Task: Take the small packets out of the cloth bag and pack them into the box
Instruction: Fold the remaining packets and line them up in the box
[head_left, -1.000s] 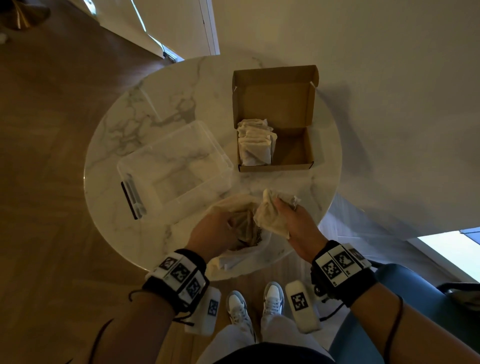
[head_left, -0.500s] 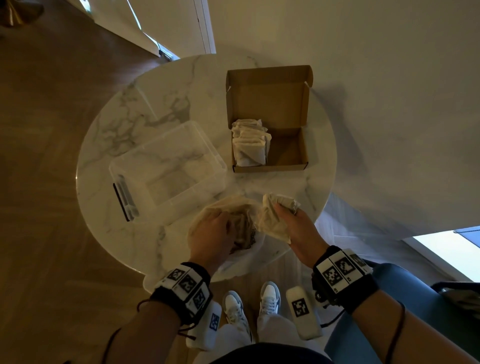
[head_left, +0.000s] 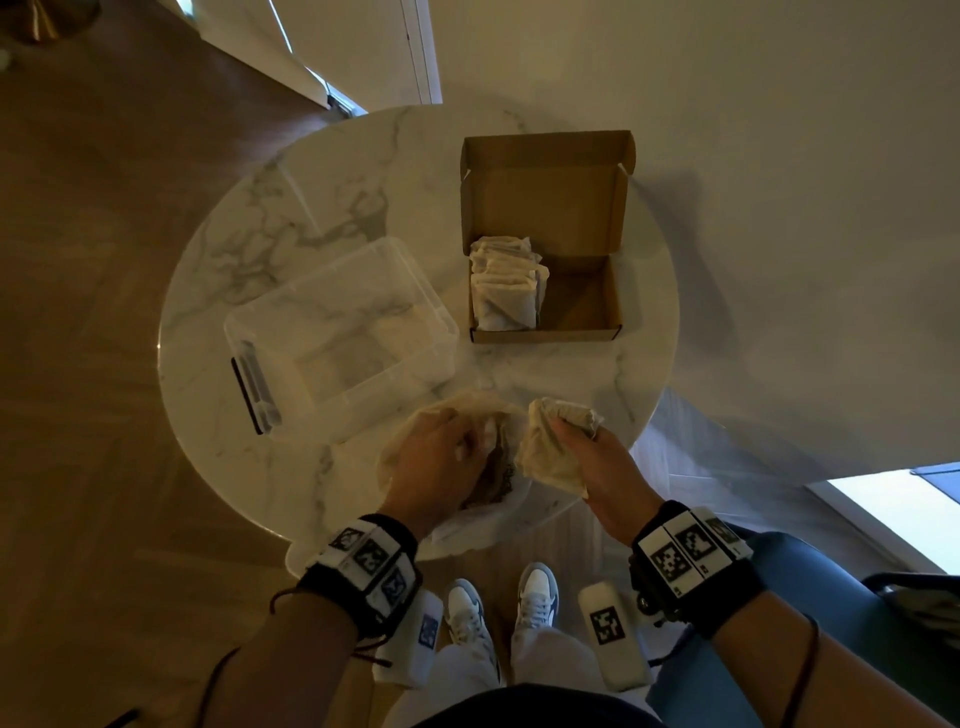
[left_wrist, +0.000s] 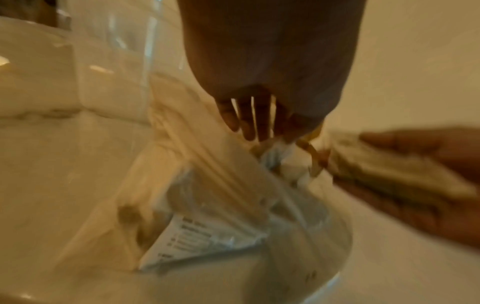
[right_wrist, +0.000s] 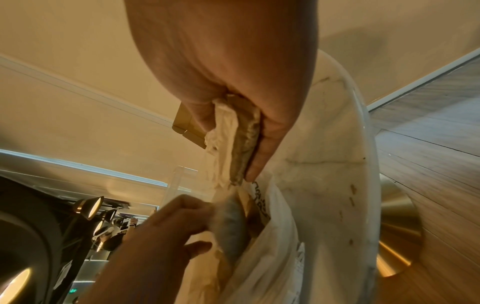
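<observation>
While the left hand (head_left: 441, 457) digs in the bag (head_left: 410, 421) at the table's (head_left: 363, 171) near edge, fingers curled, seemingly pinching a packet (right_wrist: 231, 222), the right hand (head_left: 597, 467) clamps the bag's mouth and another packet, keeping it open. Earlier packets (head_left: 504, 291) stand in the box's (head_left: 582, 301) left half, near the far edge.

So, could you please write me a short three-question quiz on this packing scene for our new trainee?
1. True or false: the cardboard box is already full of packets.
2. Multiple choice: what does the right hand grip? A) the clear plastic bin B) the edge of the cloth bag C) the box lid
3. Fill in: the left hand reaches into the ____ of the cloth bag.

Key:
1. False: the packets fill only its left part.
2. B
3. mouth
</observation>
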